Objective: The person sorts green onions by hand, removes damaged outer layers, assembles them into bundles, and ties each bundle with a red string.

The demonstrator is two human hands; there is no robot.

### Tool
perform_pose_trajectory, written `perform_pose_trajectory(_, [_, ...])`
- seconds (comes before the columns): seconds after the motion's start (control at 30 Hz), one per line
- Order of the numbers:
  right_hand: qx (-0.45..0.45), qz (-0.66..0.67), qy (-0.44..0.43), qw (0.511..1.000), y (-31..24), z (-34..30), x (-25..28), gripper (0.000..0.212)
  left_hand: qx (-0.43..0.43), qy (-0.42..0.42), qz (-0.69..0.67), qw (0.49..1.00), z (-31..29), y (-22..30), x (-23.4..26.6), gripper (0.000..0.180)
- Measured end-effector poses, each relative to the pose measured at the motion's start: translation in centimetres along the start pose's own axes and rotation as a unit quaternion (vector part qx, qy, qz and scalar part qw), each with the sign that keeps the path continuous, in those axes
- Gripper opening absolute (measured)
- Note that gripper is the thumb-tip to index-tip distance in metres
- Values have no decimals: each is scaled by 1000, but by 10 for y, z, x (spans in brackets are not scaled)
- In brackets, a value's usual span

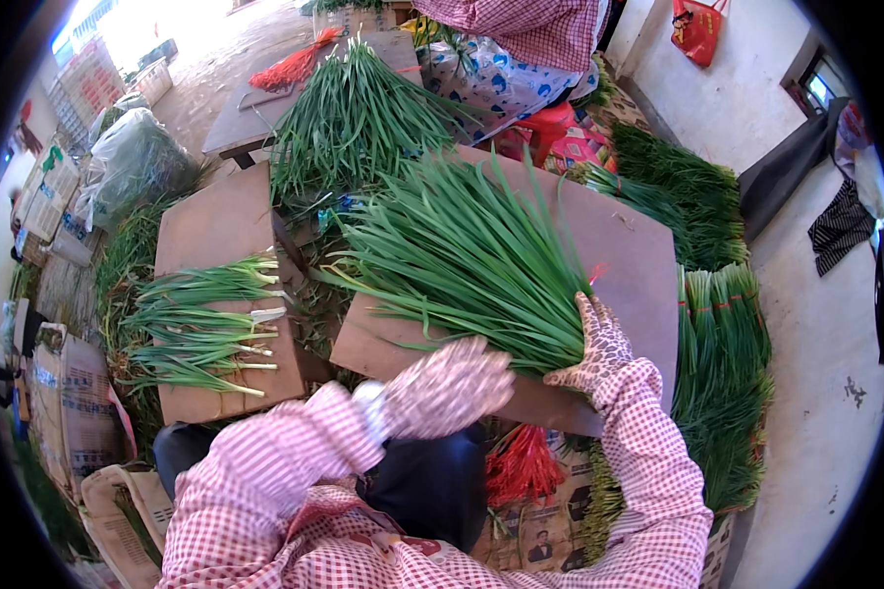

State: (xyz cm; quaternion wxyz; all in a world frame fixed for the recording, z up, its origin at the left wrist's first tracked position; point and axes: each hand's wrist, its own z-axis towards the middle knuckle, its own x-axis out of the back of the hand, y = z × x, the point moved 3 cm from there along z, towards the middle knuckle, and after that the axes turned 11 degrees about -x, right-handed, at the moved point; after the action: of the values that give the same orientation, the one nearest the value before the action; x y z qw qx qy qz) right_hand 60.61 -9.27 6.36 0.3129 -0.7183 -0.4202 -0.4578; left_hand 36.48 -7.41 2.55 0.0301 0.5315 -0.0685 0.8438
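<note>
A big bunch of garlic chives (462, 250), long flat green leaves fanned toward the far left, lies on the brown board (624, 236) in front of me. My right hand (599, 344), in a spotted glove, is wrapped round its base end at the right, thumb on the near side. Beside those fingers a red tie (596, 272) shows. My left hand (449, 386), in a similar glove, hovers over the board's near edge, apart from the leaves. Motion smears its fingers. Several small bunches with white stems (206, 329) lie on another brown board (216, 231) at the left.
Beyond the bunch rises a loose heap of chives (349, 128), with red ties (295, 64) behind it. Tied bundles (722, 334) are stacked along the right wall. Red strings (525, 466) hang below the near board edge. A person in a checked garment (530, 29) is across from me.
</note>
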Motion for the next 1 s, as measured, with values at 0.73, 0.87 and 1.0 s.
perform_pose_trajectory(0.73, [-29, -14, -13, 999, -1, 4, 3, 117, 146, -69, 36, 986, 33, -60, -22, 15])
perform_pose_trajectory(0.87, [0, 9, 9, 1000, -5, 3, 5, 115, 106, -100, 8, 989, 33, -51, -9, 9])
perform_pose_trajectory(1.0, [7, 28, 13, 999, -8, 3, 3, 113, 297, 2, -16, 955, 11, -60, 8, 11])
